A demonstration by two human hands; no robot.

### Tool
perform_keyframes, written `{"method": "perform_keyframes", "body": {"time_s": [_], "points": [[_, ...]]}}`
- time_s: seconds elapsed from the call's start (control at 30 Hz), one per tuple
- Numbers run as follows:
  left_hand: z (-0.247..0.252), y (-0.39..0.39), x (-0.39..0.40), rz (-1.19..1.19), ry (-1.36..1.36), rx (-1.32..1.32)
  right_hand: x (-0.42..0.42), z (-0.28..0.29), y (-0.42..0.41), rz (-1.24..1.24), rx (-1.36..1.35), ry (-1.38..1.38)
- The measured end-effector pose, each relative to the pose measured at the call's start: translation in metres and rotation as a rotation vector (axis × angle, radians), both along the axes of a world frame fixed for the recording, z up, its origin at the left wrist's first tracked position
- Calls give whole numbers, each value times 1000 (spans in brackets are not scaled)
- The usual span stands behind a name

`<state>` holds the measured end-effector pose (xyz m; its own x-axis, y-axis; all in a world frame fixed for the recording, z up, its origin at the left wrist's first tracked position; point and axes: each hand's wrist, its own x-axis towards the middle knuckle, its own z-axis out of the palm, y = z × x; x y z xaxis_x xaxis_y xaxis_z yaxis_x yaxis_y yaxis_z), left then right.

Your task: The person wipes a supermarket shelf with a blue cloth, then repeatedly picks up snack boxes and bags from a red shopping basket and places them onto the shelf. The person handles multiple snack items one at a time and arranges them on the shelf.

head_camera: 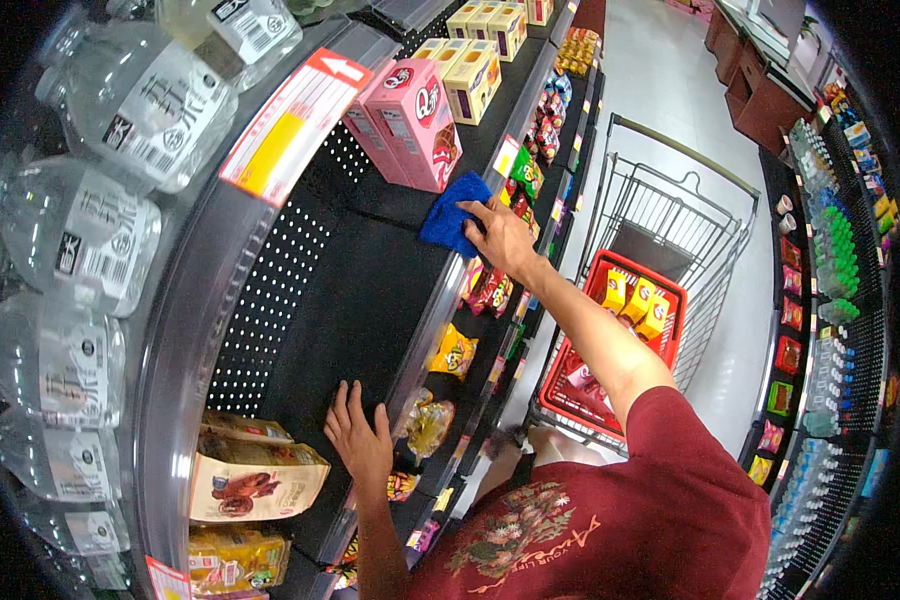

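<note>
A blue cloth [450, 216] lies over the front edge of a black store shelf [352, 300], just below pink boxes [412, 124] in the picture. My right hand [501, 234] presses on the cloth, the index finger stretched out over it. On the same shelf my left hand [360, 435] rests near the front edge, palm down, fingers apart, holding nothing. A beige snack bag [259, 480] stands a little to the left of my left hand, with yellow packets [236, 559] below it in the picture.
Large plastic water bottles [150, 105] line the upper shelf at left. Cream boxes [472, 79] stand past the pink ones. Snack bags [452, 351] fill lower shelves. Right of me is a shopping cart [649, 187] with a red basket [679, 300] holding yellow boxes. Another stocked shelf [802, 300] runs along the right.
</note>
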<state>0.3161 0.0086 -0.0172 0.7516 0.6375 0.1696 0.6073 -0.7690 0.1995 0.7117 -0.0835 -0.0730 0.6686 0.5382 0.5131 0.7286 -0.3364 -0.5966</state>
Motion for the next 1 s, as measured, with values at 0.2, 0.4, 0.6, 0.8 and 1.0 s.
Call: {"method": "perform_keyframes", "body": {"time_s": [0.2,0.4,0.6,0.8,1.0], "points": [[0,1,1,10,0,7,58,5,6,-93,-17,-24],[-5,5,-1,-1,11,26,139,-1,12,-220,-202,-55],[-1,3,1,14,26,4,134,6,15,-139,-294,-17],[0,2,-1,15,8,22,41,46,21,45,-457,104],[2,3,2,12,-12,-8,14,34,51,207,-385,337]]}}
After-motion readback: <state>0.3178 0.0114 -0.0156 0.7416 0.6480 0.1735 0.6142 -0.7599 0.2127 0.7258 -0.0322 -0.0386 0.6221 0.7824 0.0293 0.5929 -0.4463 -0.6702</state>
